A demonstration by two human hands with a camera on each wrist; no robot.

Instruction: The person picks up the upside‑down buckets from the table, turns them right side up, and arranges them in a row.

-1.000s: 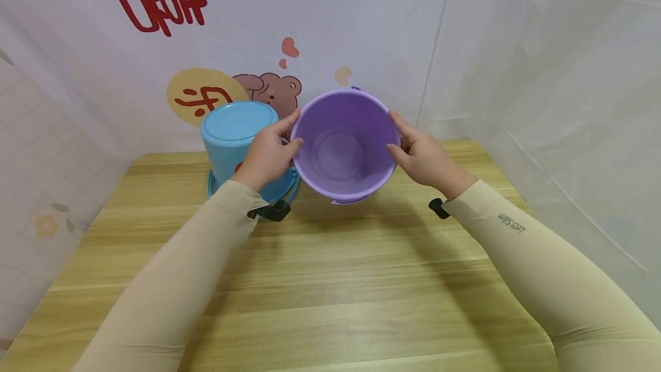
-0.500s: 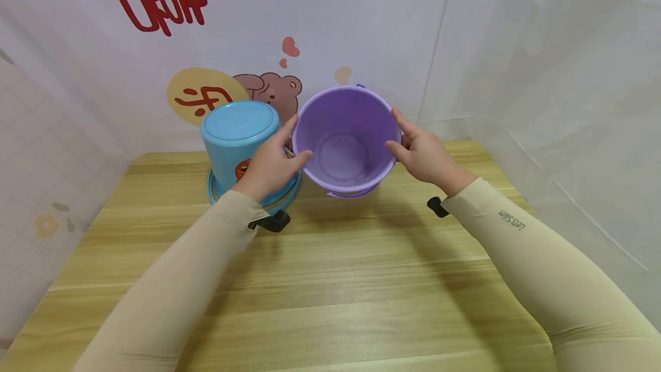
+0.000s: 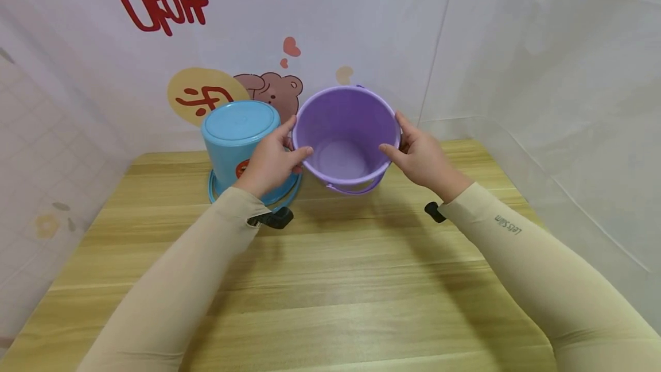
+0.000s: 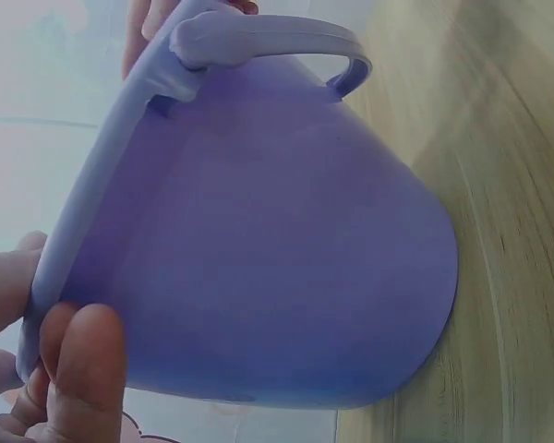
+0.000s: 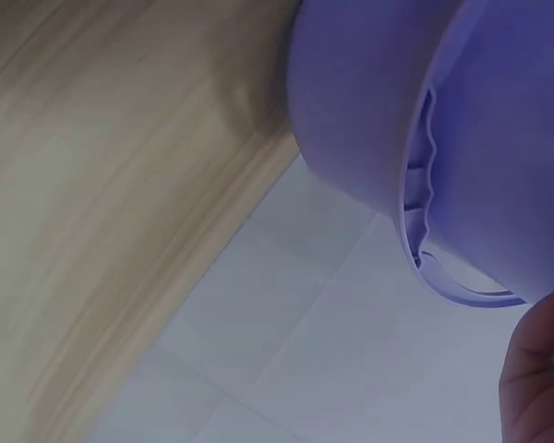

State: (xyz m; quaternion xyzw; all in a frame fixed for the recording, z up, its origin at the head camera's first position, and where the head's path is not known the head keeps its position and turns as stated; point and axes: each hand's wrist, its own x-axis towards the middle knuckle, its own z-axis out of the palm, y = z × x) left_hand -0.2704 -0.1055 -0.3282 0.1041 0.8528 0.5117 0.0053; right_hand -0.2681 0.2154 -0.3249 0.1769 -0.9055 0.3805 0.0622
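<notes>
A purple bucket (image 3: 342, 161) hangs over the far part of the table, its mouth tilted toward me and its inside bare. My left hand (image 3: 271, 161) grips the left side of the rim, thumb inside and fingers outside; the left wrist view shows fingertips (image 4: 88, 355) against the outer wall. On the opposite side my right hand (image 3: 423, 157) pinches the rim with its thumb inside. The bucket's handle (image 3: 356, 190) droops below the front rim. Close behind my left hand stands a light blue bucket (image 3: 241, 122), upside down on the table.
The wooden table (image 3: 330, 286) reaches back to a white printed curtain (image 3: 372, 27). More curtain hangs close along both sides. The blue bucket's handle (image 3: 210, 185) lies around its base. Black straps sit at both wrists.
The purple bucket has tipped toward upright, its front rim rising a little, and its handle now hangs farther below the rim. My left hand has shifted slightly along with it.
</notes>
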